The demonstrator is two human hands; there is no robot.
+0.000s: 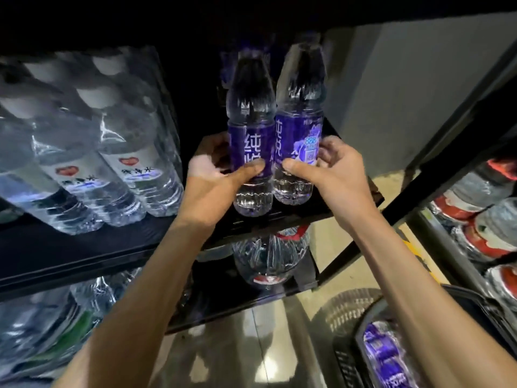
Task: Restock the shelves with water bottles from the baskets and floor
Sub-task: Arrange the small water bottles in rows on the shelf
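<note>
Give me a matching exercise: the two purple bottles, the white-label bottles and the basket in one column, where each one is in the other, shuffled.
Things:
1. left purple bottle
2. right purple bottle
3. white-label bottles
4. basket

Places:
A. gripped by the right hand
B. low at the right
C. gripped by the left hand
D. on the shelf at the left

Pairs: 1-C, 2-A, 3-D, 4-B
</note>
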